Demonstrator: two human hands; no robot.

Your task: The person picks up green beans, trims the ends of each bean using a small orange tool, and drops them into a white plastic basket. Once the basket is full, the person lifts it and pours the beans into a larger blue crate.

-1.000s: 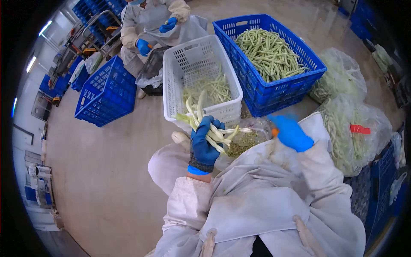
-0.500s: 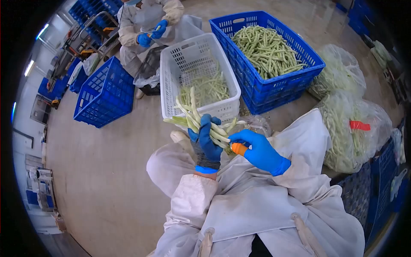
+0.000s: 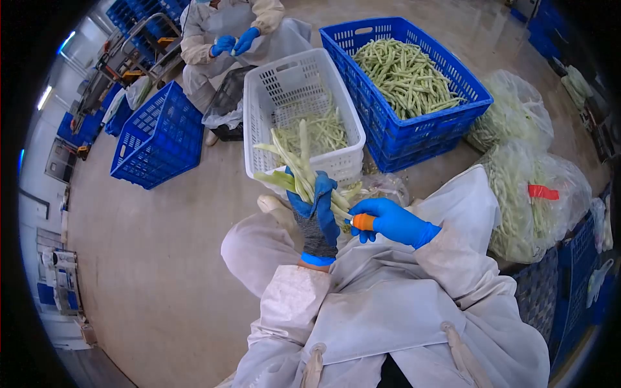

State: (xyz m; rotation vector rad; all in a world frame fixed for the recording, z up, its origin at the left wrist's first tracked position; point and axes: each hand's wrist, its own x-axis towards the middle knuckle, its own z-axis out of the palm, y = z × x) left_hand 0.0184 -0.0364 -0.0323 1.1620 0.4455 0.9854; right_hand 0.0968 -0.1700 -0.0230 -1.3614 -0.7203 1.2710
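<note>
My left hand (image 3: 315, 205), in a dark blue coated glove, is closed round a bunch of long, pale green beans (image 3: 294, 158). They stick out past the fingers toward the white crate. At the bunch's lower right end is my right hand (image 3: 394, 223) in a thin blue glove, its fingers curled in a pinch at the bean ends. An orange thumb knife (image 3: 363, 222), seemingly worn like a sleeve, shows on this hand with a small shiny tip; the blade is hard to make out. Just beyond both hands, the white crate (image 3: 259, 155) has some beans at its bottom.
Stacked blue crates (image 3: 388, 132) full of beans stand at the back right, with bagged beans (image 3: 511, 200) beside them. Another blue crate (image 3: 158, 142) is at left. A co-worker (image 3: 226, 42) in blue gloves sits opposite, by a black crate (image 3: 226, 97).
The bunch in my left hand has tilted more upright and shifted slightly right, and the left fingers have straightened somewhat. My right hand stays at the bean ends. The co-worker's hands have moved slightly.
</note>
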